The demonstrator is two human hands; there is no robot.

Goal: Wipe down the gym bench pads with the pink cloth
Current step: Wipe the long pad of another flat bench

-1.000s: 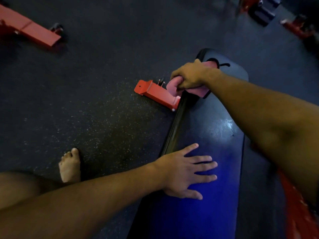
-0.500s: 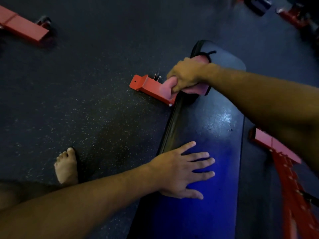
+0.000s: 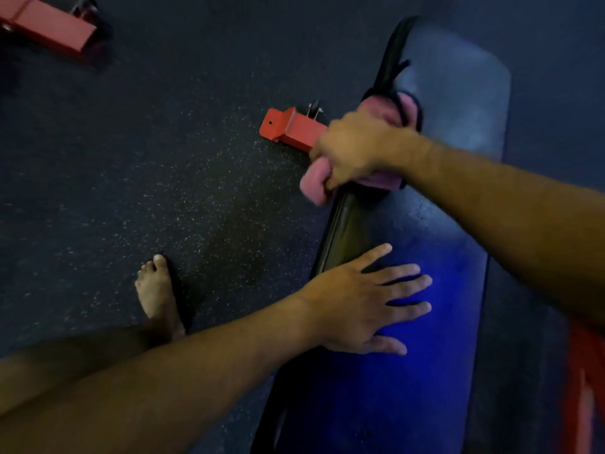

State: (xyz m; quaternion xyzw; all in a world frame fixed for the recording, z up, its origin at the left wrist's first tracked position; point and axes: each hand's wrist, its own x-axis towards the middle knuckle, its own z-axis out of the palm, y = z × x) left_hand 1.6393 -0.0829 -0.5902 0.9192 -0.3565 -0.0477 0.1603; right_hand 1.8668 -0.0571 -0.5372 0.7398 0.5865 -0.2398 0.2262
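Right hand [image 3: 360,149] grips bunched pink cloth [image 3: 316,188], soft and light, on bench pad [image 3: 458,126]; left hand [image 3: 357,309] spread flat, bracing.

A long dark bench pad [image 3: 435,244] is seen running from the near edge of the view to a rounded far end, its surface lit blue toward the near end. A left hand [image 3: 360,309] is laid flat on the pad near its left edge, fingers spread. A pink cloth [image 3: 316,188] is pressed against the left edge farther along, bunched under a right hand [image 3: 357,149]. The bench is carried by a dark speckled floor [image 3: 163,191]. On the floor, a red frame foot [image 3: 291,129] is seen beside the bench's left edge, a bare foot [image 3: 157,290] well to its left, and another red bar [image 3: 49,27] at the far left corner.
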